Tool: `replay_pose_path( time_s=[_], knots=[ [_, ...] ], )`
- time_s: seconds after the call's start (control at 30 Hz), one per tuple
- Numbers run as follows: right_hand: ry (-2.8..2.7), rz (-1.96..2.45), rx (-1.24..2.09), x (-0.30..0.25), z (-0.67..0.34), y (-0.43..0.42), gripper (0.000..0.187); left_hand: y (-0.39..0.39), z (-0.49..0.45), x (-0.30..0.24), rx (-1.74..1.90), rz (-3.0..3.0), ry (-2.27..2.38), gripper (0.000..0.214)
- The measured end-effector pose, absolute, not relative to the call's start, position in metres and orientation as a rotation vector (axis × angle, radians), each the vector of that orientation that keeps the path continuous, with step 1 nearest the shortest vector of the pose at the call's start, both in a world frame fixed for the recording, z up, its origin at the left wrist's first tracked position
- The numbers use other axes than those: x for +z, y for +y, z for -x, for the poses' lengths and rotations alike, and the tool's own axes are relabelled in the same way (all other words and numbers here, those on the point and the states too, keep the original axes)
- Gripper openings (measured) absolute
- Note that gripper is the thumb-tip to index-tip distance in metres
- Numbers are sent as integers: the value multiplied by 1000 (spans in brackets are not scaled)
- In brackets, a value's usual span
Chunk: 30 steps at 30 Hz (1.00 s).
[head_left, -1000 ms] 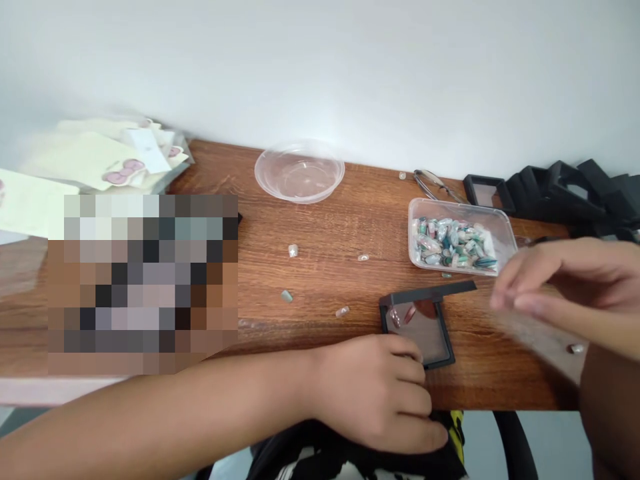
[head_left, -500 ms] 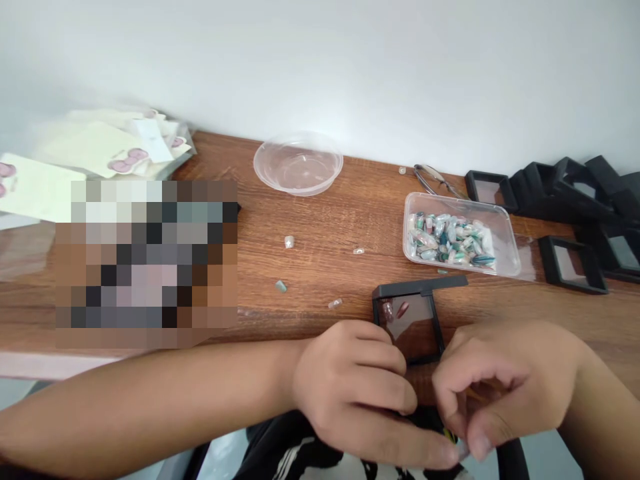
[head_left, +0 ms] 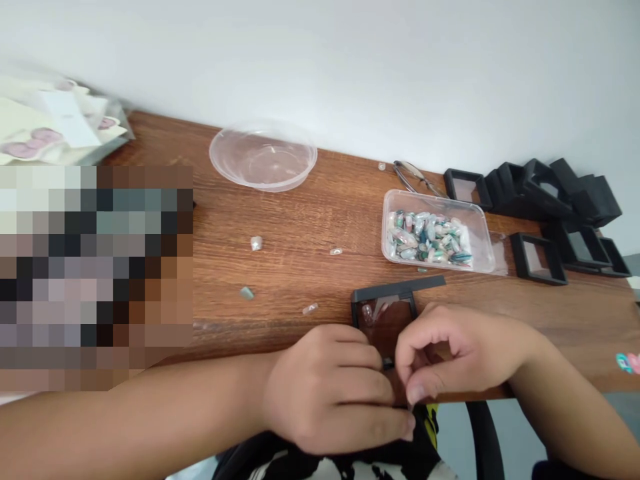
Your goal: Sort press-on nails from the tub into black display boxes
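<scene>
My left hand [head_left: 335, 390] is closed just past the front table edge, its knuckles up and index fingertip meeting the right thumb. My right hand [head_left: 463, 350] pinches with thumb and forefinger at that same spot; a tiny item there is mostly hidden. Just beyond both hands lies an unfolded black display case [head_left: 385, 320] with a clear film window, where small shiny press-on nails [head_left: 368, 313] rest. Behind it, a clear rectangular tub [head_left: 480, 257] holds many green, blue and white press-on nails [head_left: 430, 237].
Loose nails [head_left: 310, 309] lie on the wooden table [head_left: 285, 267]. A round clear lid [head_left: 263, 160], eyeglasses [head_left: 417, 177] and stacked black cases [head_left: 530, 190] line the wall. Printed cards in plastic [head_left: 70, 120] lie at left, beside a pixelated patch.
The view has shifted, so the table items appear farther left. Both hands stay together at the fingertips, and my right hand now covers more of the display case's right side.
</scene>
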State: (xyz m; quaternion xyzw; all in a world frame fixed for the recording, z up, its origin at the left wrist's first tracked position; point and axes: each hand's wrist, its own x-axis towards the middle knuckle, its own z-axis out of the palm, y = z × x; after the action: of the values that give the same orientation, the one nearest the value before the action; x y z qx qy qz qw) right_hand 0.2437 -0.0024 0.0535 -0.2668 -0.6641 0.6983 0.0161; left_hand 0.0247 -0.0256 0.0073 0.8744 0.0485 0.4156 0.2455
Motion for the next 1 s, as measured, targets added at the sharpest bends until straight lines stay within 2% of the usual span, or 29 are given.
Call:
replay_pose_path(
  time_s=[0.17,0.37,0.6,0.73,1.0],
  knots=[
    [-2353,1071,1705,61,-250,5,16,-26,-28,3,1081,-2469,62,19],
    [-2358,1410,1532,55,-246,5,20,-29,-30,-13,771,-2715,-25,26],
    [-2407,1663,1048,43,-232,-6,39,-28,-28,-22,589,-2673,-29,24],
    [-2443,1691,1002,45,-232,-5,35,-27,-28,-22,596,-2650,-25,28],
    [-2475,1678,988,46,-233,-8,29,-27,-27,-18,554,-2618,-24,20]
  ],
)
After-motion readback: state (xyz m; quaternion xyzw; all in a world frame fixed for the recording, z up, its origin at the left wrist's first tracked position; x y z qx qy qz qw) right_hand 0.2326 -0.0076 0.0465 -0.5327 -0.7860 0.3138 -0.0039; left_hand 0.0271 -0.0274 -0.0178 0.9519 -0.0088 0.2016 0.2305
